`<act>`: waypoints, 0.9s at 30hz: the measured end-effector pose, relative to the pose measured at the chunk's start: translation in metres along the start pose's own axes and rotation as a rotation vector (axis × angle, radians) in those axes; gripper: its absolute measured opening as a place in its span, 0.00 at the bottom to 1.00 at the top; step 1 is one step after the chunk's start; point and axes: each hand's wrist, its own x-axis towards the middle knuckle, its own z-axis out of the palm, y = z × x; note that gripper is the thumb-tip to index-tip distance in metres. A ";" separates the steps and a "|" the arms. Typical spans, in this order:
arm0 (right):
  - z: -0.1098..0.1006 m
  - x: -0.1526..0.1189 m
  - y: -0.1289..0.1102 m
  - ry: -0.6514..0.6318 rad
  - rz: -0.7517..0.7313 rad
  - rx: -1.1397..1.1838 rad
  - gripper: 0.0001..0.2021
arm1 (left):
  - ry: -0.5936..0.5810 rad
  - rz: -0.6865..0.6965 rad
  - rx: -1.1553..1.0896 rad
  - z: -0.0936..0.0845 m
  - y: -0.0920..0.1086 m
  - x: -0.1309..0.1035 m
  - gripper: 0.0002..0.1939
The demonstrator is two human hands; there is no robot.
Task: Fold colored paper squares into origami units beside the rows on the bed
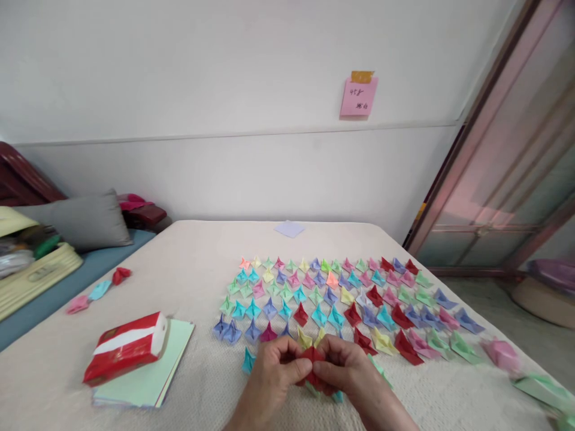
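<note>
1. Red paper (313, 358) is at the lower centre of the frame, between the two hands; whether it touches the surface (193, 269) is hidden.
2. Left hand (277, 366): thumb and forefinger pinched on the paper's left side, the other fingers curled in.
3. Right hand (345, 363): a matching pinch on the right side, the thumb tip close to the other thumb near the paper's middle.
4. Fingers cover much of the paper, so the exact fold cannot be told; the step looks like shaping or creasing.
5. To do it well, press evenly from both sides, so that the middle line runs straight and neither half twists.
6. A light pinch suits thin paper; hard squeezing could crumple the points or tear a crease.
7. Folded papers (269, 307) fill rows from the centre to the lower right, some just beside the hands, so wrists and knuckles should clear them.
8. At lower left, the tissue pack (126, 347) lies on green sheets (135, 390), well apart from the work.
</note>
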 end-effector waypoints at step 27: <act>0.010 -0.009 -0.001 0.155 -0.297 -0.331 0.07 | 0.171 0.290 0.124 0.003 -0.005 -0.005 0.10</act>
